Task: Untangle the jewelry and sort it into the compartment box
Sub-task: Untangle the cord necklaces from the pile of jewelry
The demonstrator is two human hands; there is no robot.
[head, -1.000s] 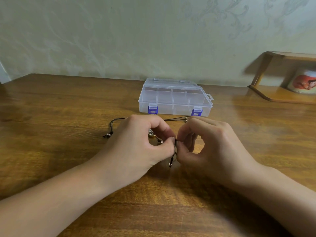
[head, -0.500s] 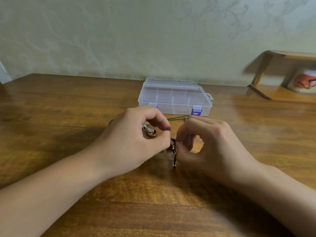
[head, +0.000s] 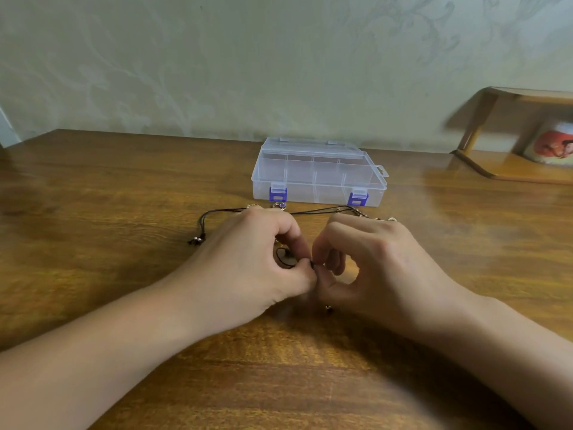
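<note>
A clear plastic compartment box with two purple latches sits closed on the wooden table. Just in front of it lies a tangle of thin black cord jewelry with small gold-colored beads, one knotted end trailing left.

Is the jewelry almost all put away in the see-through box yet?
Not yet. Nothing looks sorted: the clear plastic compartment box with blue latches sits closed on the wooden table, and its compartments look empty. Right now the left hand and right hand both pinch the thin black cord, working at a tangle. Left to do: finish untangling, open the box, sort the pieces.
</note>
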